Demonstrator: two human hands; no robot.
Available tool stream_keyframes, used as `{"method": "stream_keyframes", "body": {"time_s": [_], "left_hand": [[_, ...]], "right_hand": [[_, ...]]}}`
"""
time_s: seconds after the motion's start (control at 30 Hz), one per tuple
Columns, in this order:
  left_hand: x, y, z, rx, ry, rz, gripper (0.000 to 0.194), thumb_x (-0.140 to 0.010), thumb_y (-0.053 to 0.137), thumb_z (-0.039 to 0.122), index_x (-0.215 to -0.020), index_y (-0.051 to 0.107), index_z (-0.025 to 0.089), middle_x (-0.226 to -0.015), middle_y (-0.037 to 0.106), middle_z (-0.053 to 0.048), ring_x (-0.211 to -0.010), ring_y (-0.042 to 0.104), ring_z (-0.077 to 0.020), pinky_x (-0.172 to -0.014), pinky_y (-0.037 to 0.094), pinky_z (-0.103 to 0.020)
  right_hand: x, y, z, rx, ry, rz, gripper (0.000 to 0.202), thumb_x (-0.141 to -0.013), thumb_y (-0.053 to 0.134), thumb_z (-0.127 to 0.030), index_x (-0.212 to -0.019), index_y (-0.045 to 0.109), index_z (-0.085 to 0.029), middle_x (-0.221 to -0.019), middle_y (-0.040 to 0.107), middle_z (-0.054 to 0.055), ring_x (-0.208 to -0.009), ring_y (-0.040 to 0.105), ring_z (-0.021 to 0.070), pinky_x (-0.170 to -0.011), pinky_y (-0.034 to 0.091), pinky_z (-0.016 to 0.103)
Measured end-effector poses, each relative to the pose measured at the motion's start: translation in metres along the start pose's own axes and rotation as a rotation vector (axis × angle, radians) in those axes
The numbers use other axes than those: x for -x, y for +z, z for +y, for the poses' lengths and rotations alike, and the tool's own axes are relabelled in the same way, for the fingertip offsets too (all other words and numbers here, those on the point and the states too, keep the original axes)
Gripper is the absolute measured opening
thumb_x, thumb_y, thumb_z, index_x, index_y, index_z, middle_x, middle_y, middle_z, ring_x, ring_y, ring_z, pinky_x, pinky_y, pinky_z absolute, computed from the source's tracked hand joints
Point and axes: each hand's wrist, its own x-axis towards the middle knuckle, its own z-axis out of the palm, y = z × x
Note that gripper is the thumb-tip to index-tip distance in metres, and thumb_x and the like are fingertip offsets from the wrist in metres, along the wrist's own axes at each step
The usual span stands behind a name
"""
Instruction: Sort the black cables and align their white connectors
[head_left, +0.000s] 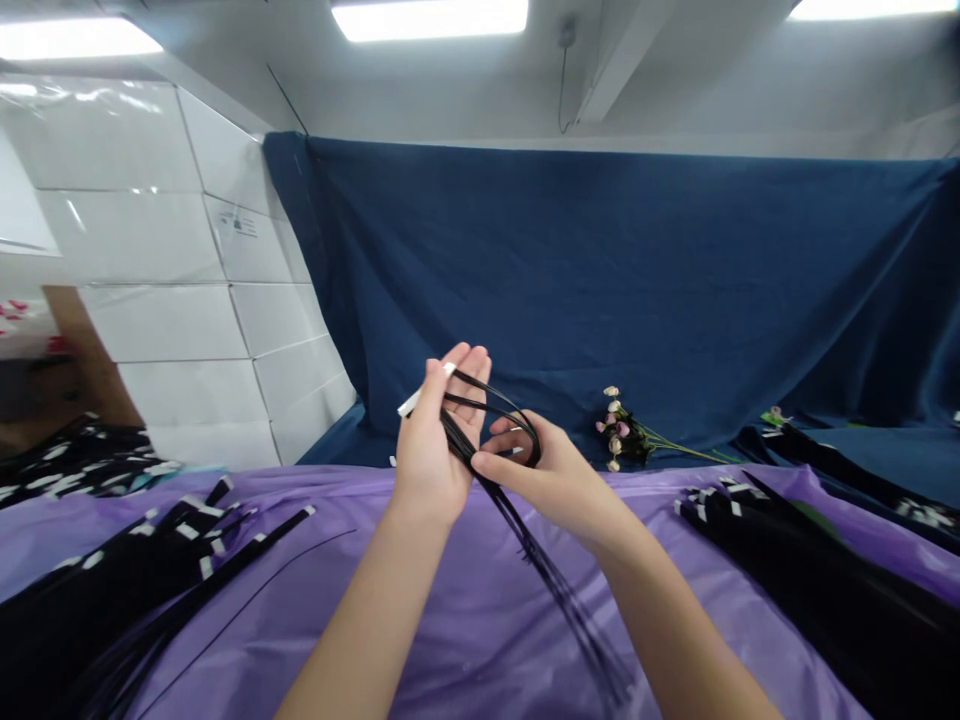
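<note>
Before me, a bundle of thin black strands runs slantwise from upper left to lower right, its lower end smeared by motion. My left hand holds the upper part across its palm, thumb over it and fingers stretched upward. A white band shows beside the thumb at that end. My right hand is closed on the strands just to the right, thumb and fingers pinching. Between the two hands some strands bend in a loop. The exact kind of strand cannot be made out.
Black bundles with white-banded ends lie at left on the purple sheet; another black pile lies at right. Artificial flowers rest at the back by a blue cloth. White boxes are stacked at left.
</note>
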Motion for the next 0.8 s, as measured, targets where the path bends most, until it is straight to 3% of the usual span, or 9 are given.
{"method": "stream_keyframes", "body": {"time_s": [0.1, 0.17, 0.3, 0.43, 0.53, 0.6, 0.7, 0.8], "left_hand": [[-0.004, -0.001, -0.001, 0.082, 0.13, 0.065, 0.028, -0.095, 0.051, 0.039, -0.1, 0.068, 0.018, -0.116, 0.069, -0.007, -0.117, 0.061, -0.0178, -0.099, 0.049, -0.027], [-0.004, -0.001, -0.002, 0.099, 0.17, 0.081, 0.027, -0.095, 0.051, 0.04, -0.099, 0.068, 0.02, -0.115, 0.069, -0.006, -0.116, 0.062, -0.0175, -0.099, 0.05, -0.028], [-0.002, -0.001, -0.002, 0.033, 0.183, 0.082, 0.028, -0.093, 0.054, 0.042, -0.103, 0.067, 0.02, -0.113, 0.07, -0.005, -0.109, 0.065, -0.0171, -0.099, 0.05, -0.029], [-0.005, -0.007, 0.002, -0.121, 0.042, -0.056, 0.033, -0.086, 0.063, 0.044, -0.109, 0.067, 0.021, -0.106, 0.071, -0.005, -0.091, 0.07, -0.0165, -0.089, 0.053, -0.031], [-0.009, -0.014, 0.006, -0.219, -0.137, -0.154, 0.031, -0.084, 0.064, 0.044, -0.098, 0.069, 0.016, -0.1, 0.07, -0.006, -0.08, 0.069, -0.0161, -0.077, 0.055, -0.03], [-0.011, -0.018, 0.008, -0.26, -0.174, -0.178, 0.032, -0.081, 0.067, 0.045, -0.091, 0.069, 0.015, -0.095, 0.069, -0.006, -0.076, 0.068, -0.0156, -0.072, 0.055, -0.029], [-0.014, -0.022, 0.011, -0.336, -0.106, -0.198, 0.035, -0.076, 0.069, 0.048, -0.087, 0.069, 0.015, -0.085, 0.066, -0.004, -0.071, 0.063, -0.0138, -0.063, 0.053, -0.027], [-0.015, -0.026, 0.014, -0.504, 0.062, -0.269, 0.039, -0.078, 0.066, 0.052, -0.083, 0.07, 0.014, -0.077, 0.062, -0.004, -0.061, 0.057, -0.0115, -0.05, 0.046, -0.022]], "right_hand": [[-0.002, 0.007, 0.007, -0.127, 0.123, -0.085, 0.044, -0.071, 0.077, -0.042, -0.1, 0.054, -0.019, -0.077, 0.067, 0.0, -0.067, 0.065, 0.0121, -0.061, 0.051, 0.023], [-0.003, 0.011, 0.009, -0.138, 0.169, -0.127, 0.039, -0.077, 0.07, -0.048, -0.099, 0.054, -0.02, -0.069, 0.064, -0.003, -0.054, 0.062, 0.0109, -0.05, 0.048, 0.021], [-0.002, 0.01, 0.004, -0.071, 0.07, -0.115, 0.036, -0.085, 0.061, -0.05, -0.075, 0.053, -0.017, -0.052, 0.05, -0.007, -0.035, 0.036, 0.003, -0.034, 0.025, 0.016], [0.001, -0.002, -0.005, -0.029, 0.01, -0.067, 0.043, -0.087, 0.06, -0.048, -0.062, 0.044, -0.017, -0.048, 0.046, -0.006, -0.038, 0.03, 0.0023, -0.037, 0.02, 0.018], [0.002, -0.015, -0.01, 0.047, -0.057, 0.011, 0.042, -0.086, 0.061, -0.047, -0.062, 0.044, -0.017, -0.049, 0.044, -0.006, -0.039, 0.029, 0.0024, -0.038, 0.019, 0.019], [0.002, -0.024, -0.012, 0.098, -0.072, 0.055, 0.042, -0.086, 0.061, -0.046, -0.061, 0.045, -0.017, -0.05, 0.044, -0.006, -0.04, 0.029, 0.0027, -0.039, 0.019, 0.02], [0.003, -0.033, -0.014, 0.175, -0.09, 0.113, 0.042, -0.086, 0.061, -0.046, -0.06, 0.045, -0.017, -0.05, 0.043, -0.005, -0.042, 0.029, 0.0035, -0.041, 0.021, 0.02], [0.005, -0.035, -0.017, 0.244, -0.101, 0.101, 0.039, -0.087, 0.06, -0.044, -0.062, 0.047, -0.017, -0.052, 0.046, -0.004, -0.045, 0.033, 0.0046, -0.043, 0.024, 0.021]]}}
